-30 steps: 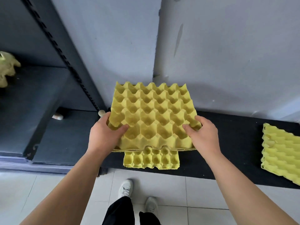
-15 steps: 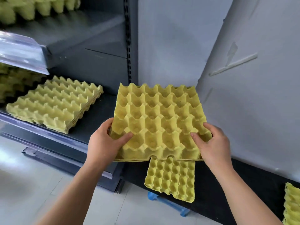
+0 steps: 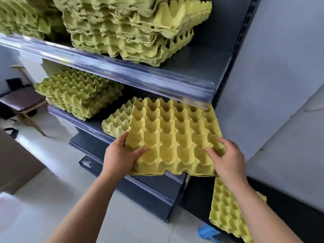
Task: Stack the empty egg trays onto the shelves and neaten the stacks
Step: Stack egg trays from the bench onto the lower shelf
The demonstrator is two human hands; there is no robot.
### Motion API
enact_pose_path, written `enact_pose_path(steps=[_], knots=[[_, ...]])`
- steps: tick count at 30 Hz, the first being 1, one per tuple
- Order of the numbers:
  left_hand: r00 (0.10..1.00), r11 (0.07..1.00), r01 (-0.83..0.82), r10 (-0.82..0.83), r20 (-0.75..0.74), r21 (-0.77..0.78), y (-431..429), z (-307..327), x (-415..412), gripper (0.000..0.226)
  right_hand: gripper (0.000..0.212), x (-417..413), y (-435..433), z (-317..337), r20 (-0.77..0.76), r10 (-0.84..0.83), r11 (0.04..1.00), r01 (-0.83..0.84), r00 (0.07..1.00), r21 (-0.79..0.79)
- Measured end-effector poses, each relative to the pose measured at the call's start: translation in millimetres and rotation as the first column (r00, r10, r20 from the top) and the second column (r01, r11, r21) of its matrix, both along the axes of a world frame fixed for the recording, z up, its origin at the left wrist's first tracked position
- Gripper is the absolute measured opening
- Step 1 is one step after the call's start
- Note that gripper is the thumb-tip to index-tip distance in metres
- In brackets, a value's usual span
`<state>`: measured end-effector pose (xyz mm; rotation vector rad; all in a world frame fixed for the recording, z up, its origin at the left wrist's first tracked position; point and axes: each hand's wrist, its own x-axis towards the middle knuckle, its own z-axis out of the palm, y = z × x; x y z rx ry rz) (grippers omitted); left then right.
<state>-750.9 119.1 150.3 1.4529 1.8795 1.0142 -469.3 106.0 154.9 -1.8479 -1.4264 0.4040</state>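
Note:
I hold a thin stack of yellow egg trays [image 3: 173, 137] level in front of the middle shelf [image 3: 87, 122]. My left hand [image 3: 121, 155] grips its near left corner, thumb on top. My right hand [image 3: 228, 158] grips the near right corner. The held trays partly cover a low tray stack [image 3: 117, 121] lying on that shelf. Further left on the same shelf sits a taller tray stack [image 3: 78, 93]. The upper shelf [image 3: 122, 71] carries big uneven tray piles [image 3: 133, 30].
Another yellow tray pile [image 3: 228, 213] lies on the black low platform [image 3: 298, 223] at bottom right, under my right forearm. A grey wall panel [image 3: 271, 85] stands right of the shelving. A wooden stool [image 3: 22, 104] stands at far left. A blue object [image 3: 206, 233] lies on the floor.
The held trays went up and to the left, from above the black platform to the front of the middle shelf. My view swung up, so the upper shelf's piles came into sight.

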Motion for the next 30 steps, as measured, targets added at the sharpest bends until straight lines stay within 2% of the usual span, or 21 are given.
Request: enact_pose_path(steps=[5,10,14,19,23,27,30], knots=[[0.996,0.999,0.020,-0.024,-0.091,-0.037,33,-3,-77,0.081,0.051,-76,15,-3,-0.009,-0.017,1.000,0.017,1.000,-0.020],[0.991,0.995,0.079,-0.085,-0.104,-0.064,74,-12,-125,0.064,0.049,-127,42,-8,0.017,-0.051,0.997,0.051,0.999,-0.052],[0.995,0.992,0.079,-0.084,-0.047,-0.098,108,-17,-145,0.044,0.047,-153,72,-16,0.000,-0.075,0.994,0.074,0.997,-0.076],[0.994,0.990,0.084,-0.090,-0.055,-0.111,153,-20,-157,0.037,0.044,-174,111,-33,0.011,-0.113,0.990,0.114,0.993,-0.088],[0.987,0.989,0.119,-0.128,-0.100,-0.091,187,-27,-167,0.049,0.042,-189,135,-46,0.004,-0.142,0.985,0.142,0.990,-0.095],[0.980,0.980,0.140,-0.157,-0.119,-0.145,216,-35,-178,0.067,0.040,-204,151,-53,0.024,-0.183,0.976,0.184,0.983,-0.114],[0.975,0.971,0.167,-0.189,-0.120,-0.170,234,-43,-184,0.066,0.039,-214,160,-59,0.029,-0.221,0.967,0.222,0.975,-0.124]])
